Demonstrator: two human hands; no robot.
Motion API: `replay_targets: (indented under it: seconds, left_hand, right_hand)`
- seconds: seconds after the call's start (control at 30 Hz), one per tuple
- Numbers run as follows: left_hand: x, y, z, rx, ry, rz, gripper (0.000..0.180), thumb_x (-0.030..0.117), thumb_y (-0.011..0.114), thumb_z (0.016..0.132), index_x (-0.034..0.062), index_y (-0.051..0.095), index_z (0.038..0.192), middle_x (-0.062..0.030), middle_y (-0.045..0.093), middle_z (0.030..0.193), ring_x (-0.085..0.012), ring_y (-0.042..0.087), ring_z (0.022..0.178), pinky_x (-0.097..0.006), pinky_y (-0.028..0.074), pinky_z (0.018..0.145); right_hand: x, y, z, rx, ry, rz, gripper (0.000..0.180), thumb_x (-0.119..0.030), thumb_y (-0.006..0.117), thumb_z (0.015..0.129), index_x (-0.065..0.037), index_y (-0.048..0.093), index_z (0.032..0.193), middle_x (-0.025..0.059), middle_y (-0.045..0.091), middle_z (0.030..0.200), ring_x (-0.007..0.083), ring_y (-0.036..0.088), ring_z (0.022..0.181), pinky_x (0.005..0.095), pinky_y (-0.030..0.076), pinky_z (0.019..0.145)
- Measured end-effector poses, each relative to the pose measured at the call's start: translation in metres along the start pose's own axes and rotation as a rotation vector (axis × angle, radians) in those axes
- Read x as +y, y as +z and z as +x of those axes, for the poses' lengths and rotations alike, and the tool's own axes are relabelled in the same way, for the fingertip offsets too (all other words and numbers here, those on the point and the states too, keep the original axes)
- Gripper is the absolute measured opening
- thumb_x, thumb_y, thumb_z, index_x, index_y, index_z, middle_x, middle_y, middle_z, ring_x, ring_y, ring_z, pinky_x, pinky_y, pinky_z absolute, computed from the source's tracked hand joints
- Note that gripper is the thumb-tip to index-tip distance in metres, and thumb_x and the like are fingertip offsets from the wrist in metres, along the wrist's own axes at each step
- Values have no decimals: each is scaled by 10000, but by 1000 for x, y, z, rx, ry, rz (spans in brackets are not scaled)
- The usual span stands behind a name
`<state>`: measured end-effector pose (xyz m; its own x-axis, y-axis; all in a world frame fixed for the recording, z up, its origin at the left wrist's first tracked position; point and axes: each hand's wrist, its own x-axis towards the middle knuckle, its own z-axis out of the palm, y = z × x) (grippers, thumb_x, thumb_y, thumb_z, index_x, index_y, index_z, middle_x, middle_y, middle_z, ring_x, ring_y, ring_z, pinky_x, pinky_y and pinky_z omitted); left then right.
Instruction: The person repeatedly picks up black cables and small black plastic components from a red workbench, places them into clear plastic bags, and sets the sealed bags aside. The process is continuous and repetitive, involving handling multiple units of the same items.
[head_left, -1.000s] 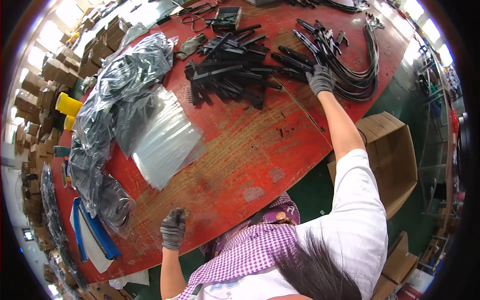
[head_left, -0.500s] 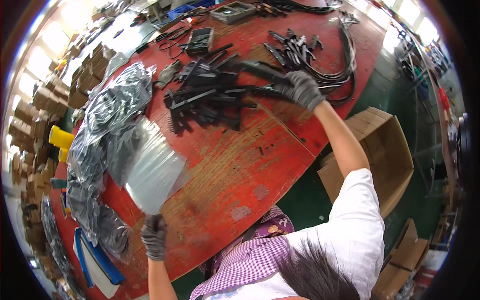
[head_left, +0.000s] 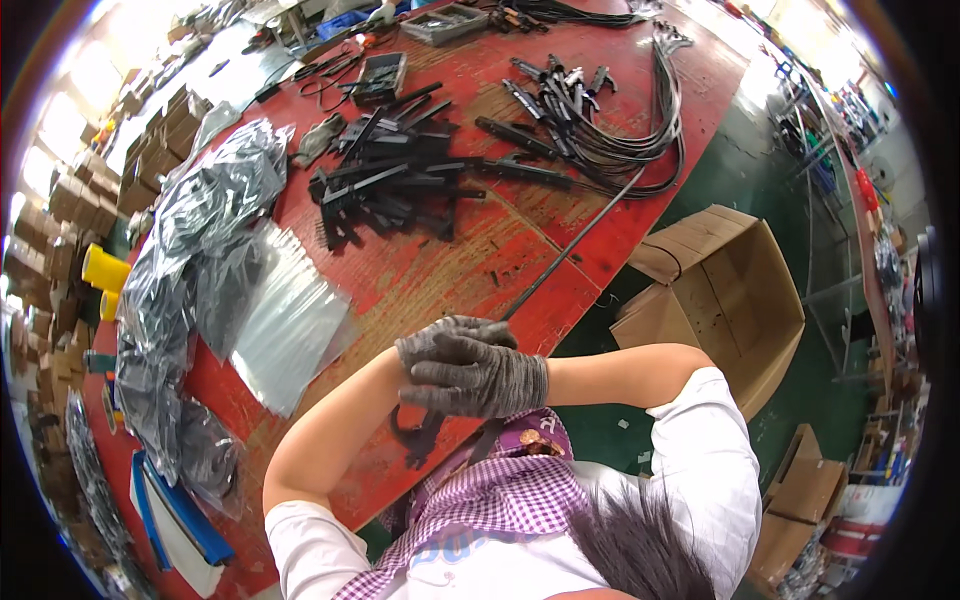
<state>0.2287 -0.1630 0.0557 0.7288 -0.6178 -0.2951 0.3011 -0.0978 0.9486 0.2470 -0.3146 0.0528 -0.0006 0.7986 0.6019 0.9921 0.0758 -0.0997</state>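
Note:
My two grey-gloved hands meet at the near edge of the red table point(head_left: 400, 300). My right hand point(head_left: 478, 378) lies across my left hand point(head_left: 448, 332), its fingers bent and hiding much of it. A thin black cable point(head_left: 570, 249) runs from beside my left fingertips up to the looped cables. My left fingers look closed on it, though partly hidden. Below my right hand a dark hooked piece point(head_left: 420, 438) pokes out; what my right fingers grip is covered. Farther off lies a heap of black plastic strips point(head_left: 395, 175).
Looped black and grey cables point(head_left: 630, 140) lie at the far right. Clear plastic bags point(head_left: 290, 320) and wrapped dark bundles point(head_left: 215, 230) cover the left side. A small grey bin point(head_left: 380, 78) stands farther back. Beside the table is an open cardboard box point(head_left: 740, 300).
My right hand has come back from the strip heap to the near edge. My left hand has moved right from beside the bags to meet it. The cable now stretches to my hands.

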Motion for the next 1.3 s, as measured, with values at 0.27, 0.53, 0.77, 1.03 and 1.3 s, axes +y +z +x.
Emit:
replay_targets:
  seconds: [0.27,0.53,0.77,1.03,1.3]
  left_hand:
    - [-15,-11,-193,712,152,-661,200,246,533,868,89,522,745,55,395,555,-49,370,446,-209,289,393]
    - [-45,28,-392,1360,482,-748,263,304,419,939,80,526,852,92,235,480,-32,252,392,-188,231,369]
    - [-57,24,-313,1300,12,450,241,200,544,804,51,534,994,2,516,705,-91,467,505,-240,405,430]
    - [-26,55,-302,725,169,-864,444,383,320,955,1,516,1066,49,401,451,-38,261,293,-199,236,260]
    - [-98,86,-458,830,899,-865,389,395,295,958,110,422,726,106,251,369,-20,193,246,-185,149,231]
  right_hand:
    - [173,-22,-78,-164,402,-281,115,-100,543,759,-64,574,864,135,589,798,322,559,729,416,435,629]
    - [173,35,-102,-830,275,-442,276,-377,524,830,-118,547,739,75,561,572,281,573,525,398,453,486]
    - [-74,39,118,-348,-343,193,282,-431,571,797,-161,514,743,43,544,639,215,558,552,359,436,476]
    - [-4,60,114,-155,235,187,266,-324,670,762,-94,579,861,85,552,663,227,569,575,319,455,501]
    - [105,37,-14,-599,71,-145,176,-279,557,828,-133,555,731,80,548,635,269,562,598,363,449,527]
